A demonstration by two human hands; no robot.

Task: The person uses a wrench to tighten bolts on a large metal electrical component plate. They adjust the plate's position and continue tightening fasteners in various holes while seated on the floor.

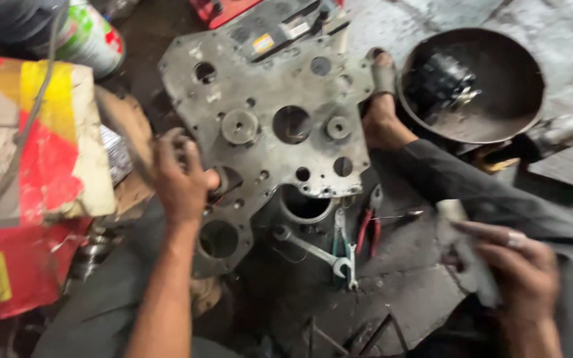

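Note:
A grey metal plate (280,126) with many round holes lies tilted on the floor in front of me. My left hand (180,179) grips its left edge, fingers curled around the rim. My right hand (522,275), blurred at the lower right, holds a dirty white cloth (465,255). A sandalled foot (382,113) presses against the plate's right edge, and its dark trouser leg (485,192) runs off to the right.
A round metal bowl (499,59) holding dark parts sits at the upper right. A spanner (310,248), red-handled pliers (368,225) and green-handled pliers (345,248) lie below the plate. A red, yellow and white sack (41,152) fills the left; a green-and-white can (91,36) stands behind it.

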